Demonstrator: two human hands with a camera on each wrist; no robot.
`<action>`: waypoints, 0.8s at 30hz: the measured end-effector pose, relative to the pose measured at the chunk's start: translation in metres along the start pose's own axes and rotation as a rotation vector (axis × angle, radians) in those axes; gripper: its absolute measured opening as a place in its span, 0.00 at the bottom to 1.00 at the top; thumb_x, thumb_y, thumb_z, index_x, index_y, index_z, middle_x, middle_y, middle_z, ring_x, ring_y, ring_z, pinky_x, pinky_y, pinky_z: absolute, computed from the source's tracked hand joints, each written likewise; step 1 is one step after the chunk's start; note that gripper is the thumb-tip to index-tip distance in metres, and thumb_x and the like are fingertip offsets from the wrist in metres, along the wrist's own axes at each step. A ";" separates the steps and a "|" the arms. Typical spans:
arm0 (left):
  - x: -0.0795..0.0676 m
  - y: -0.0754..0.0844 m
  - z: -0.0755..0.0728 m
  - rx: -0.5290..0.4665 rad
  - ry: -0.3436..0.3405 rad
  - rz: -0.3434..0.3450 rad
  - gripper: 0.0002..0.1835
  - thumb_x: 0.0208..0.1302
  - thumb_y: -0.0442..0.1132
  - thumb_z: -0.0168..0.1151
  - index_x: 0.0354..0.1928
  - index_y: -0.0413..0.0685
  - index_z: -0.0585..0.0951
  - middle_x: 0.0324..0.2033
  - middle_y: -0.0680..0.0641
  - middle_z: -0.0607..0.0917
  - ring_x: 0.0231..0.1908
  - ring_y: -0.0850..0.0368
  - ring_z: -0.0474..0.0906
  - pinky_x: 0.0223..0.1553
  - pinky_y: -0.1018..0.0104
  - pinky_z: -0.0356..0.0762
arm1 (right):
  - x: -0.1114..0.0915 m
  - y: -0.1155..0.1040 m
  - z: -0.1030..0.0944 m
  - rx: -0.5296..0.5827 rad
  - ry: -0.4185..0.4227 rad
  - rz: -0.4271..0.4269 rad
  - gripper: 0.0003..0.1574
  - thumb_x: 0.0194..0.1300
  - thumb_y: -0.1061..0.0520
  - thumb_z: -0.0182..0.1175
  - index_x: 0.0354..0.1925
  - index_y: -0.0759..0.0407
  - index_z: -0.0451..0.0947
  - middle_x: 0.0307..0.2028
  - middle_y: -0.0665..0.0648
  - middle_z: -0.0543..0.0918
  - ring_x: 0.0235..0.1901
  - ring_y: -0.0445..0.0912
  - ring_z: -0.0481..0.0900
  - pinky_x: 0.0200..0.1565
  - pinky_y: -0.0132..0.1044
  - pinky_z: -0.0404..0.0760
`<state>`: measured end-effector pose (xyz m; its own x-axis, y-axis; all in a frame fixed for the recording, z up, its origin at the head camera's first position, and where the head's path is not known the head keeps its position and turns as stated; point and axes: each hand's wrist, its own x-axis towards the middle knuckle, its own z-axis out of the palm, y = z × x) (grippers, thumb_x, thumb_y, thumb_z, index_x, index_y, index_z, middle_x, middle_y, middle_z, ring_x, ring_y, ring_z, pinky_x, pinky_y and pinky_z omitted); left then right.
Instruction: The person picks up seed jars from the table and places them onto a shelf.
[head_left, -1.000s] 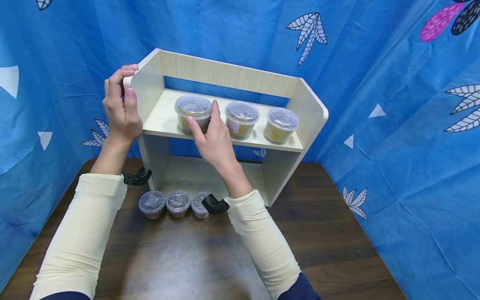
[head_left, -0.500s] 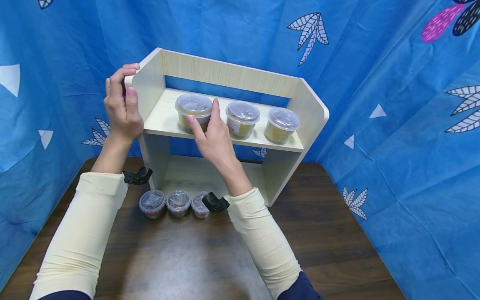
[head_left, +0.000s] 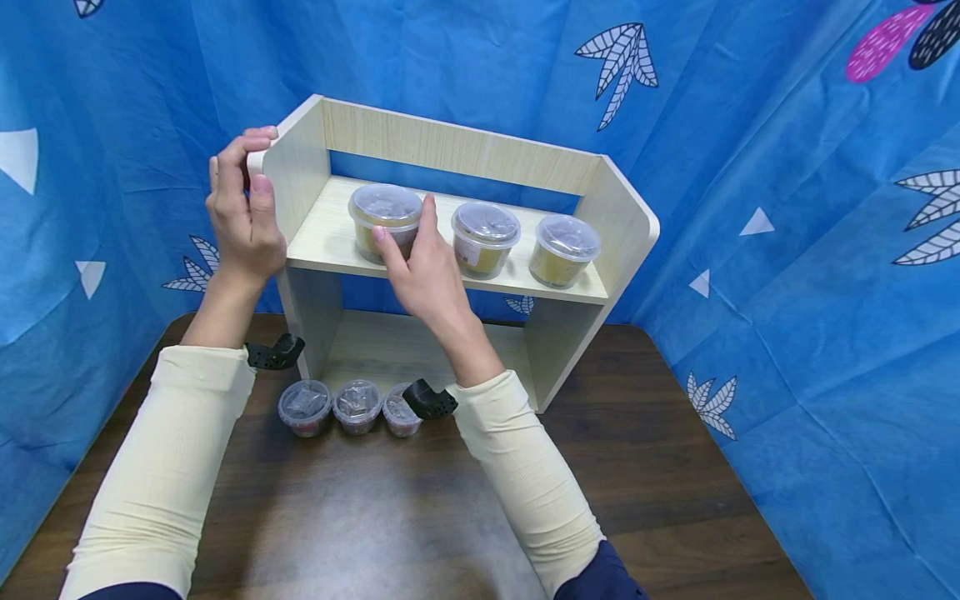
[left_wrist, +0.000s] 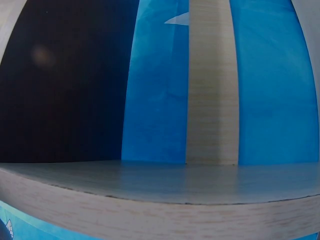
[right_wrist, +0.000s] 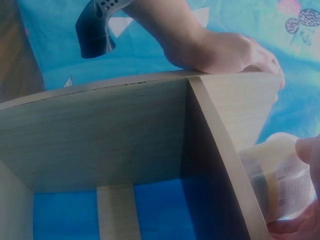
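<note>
My left hand [head_left: 243, 204] grips the upper left side panel [head_left: 300, 175] of a pale wooden two-tier shelf, its fingers over the front edge. My right hand [head_left: 431, 279] holds a round clear-lidded plastic tub [head_left: 386, 218] with yellowish contents, standing at the left end of the upper shelf board. The thumb lies on its front and a finger along its right side; the other fingers are hidden. In the right wrist view the same tub [right_wrist: 280, 182] sits between thumb and fingers. Two similar tubs, a middle one [head_left: 486, 240] and a right one [head_left: 564, 250], stand to its right.
Below, three smaller lidded tubs [head_left: 357, 407] stand in a row on the dark wooden table [head_left: 360, 517], before the lower compartment [head_left: 375, 342]. The right one is partly covered by the right wrist's black mount [head_left: 430, 400]. A blue patterned curtain [head_left: 480, 50] hangs behind.
The held tub and my right hand have shifted very slightly back on the upper board. My left hand stays on the side panel, and the other tubs have not moved.
</note>
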<state>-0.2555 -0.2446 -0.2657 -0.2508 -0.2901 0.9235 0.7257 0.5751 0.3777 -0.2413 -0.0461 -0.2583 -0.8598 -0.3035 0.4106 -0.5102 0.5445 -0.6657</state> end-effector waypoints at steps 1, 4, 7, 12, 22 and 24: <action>0.000 0.000 0.000 -0.002 0.001 0.000 0.25 0.62 0.43 0.41 0.52 0.27 0.71 0.56 0.39 0.80 0.57 0.52 0.71 0.59 0.60 0.70 | 0.000 0.000 0.000 0.001 0.001 0.002 0.53 0.73 0.40 0.51 0.77 0.66 0.37 0.71 0.65 0.64 0.69 0.49 0.65 0.69 0.35 0.59; 0.001 0.000 0.000 -0.004 0.001 0.003 0.25 0.62 0.43 0.41 0.51 0.27 0.71 0.56 0.39 0.80 0.58 0.53 0.71 0.59 0.60 0.69 | -0.001 0.000 0.000 0.012 0.012 0.010 0.56 0.71 0.39 0.52 0.77 0.65 0.35 0.71 0.64 0.64 0.69 0.48 0.64 0.69 0.36 0.59; 0.001 0.000 0.000 -0.003 0.000 0.004 0.25 0.62 0.43 0.41 0.51 0.27 0.71 0.56 0.39 0.80 0.58 0.53 0.72 0.59 0.61 0.69 | -0.003 0.001 0.001 0.030 0.024 0.016 0.60 0.69 0.37 0.55 0.78 0.62 0.32 0.71 0.63 0.63 0.69 0.47 0.64 0.68 0.37 0.60; 0.000 0.001 0.000 0.000 0.001 -0.003 0.25 0.62 0.42 0.41 0.52 0.27 0.71 0.56 0.39 0.80 0.58 0.54 0.71 0.58 0.61 0.70 | -0.010 0.002 0.001 0.032 0.038 0.014 0.63 0.67 0.37 0.58 0.78 0.60 0.32 0.72 0.63 0.63 0.69 0.47 0.65 0.67 0.39 0.63; 0.000 0.003 0.000 -0.003 0.004 -0.003 0.25 0.62 0.43 0.41 0.52 0.28 0.71 0.56 0.39 0.80 0.58 0.54 0.71 0.59 0.60 0.70 | -0.036 0.006 -0.002 0.039 0.042 -0.025 0.63 0.64 0.39 0.62 0.78 0.60 0.36 0.74 0.61 0.59 0.69 0.47 0.64 0.67 0.42 0.64; 0.000 0.003 0.000 -0.002 0.001 -0.003 0.26 0.62 0.43 0.41 0.52 0.27 0.71 0.56 0.40 0.80 0.58 0.55 0.71 0.59 0.61 0.71 | -0.043 0.009 -0.003 0.044 0.053 -0.056 0.62 0.64 0.41 0.63 0.78 0.62 0.38 0.74 0.62 0.59 0.69 0.48 0.66 0.67 0.41 0.64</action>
<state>-0.2536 -0.2426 -0.2650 -0.2524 -0.2928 0.9223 0.7262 0.5725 0.3805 -0.2089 -0.0256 -0.2803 -0.8282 -0.2902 0.4795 -0.5589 0.4928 -0.6669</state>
